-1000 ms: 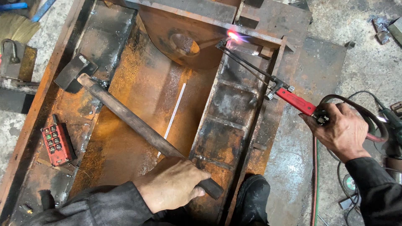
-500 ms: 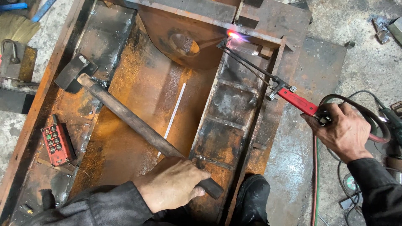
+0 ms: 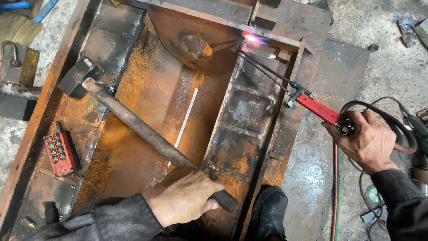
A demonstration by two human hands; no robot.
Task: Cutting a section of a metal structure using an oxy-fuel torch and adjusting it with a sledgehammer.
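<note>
Your right hand point(image 3: 368, 143) has its fingers wrapped around the red grip of the cutting torch point(image 3: 285, 85), arm stretched forward, flame at the far corner of the rusty steel frame point(image 3: 240, 134). The torch looks stiff and light; hold it at the grip. Your left hand point(image 3: 185, 196) clasps the sledgehammer point(image 3: 133, 122) handle's near end; it looks head-heavy, its head resting on the frame's left ledge.

Hammer grip point(image 3: 223, 201) under hands point(image 3: 183, 196)
</note>
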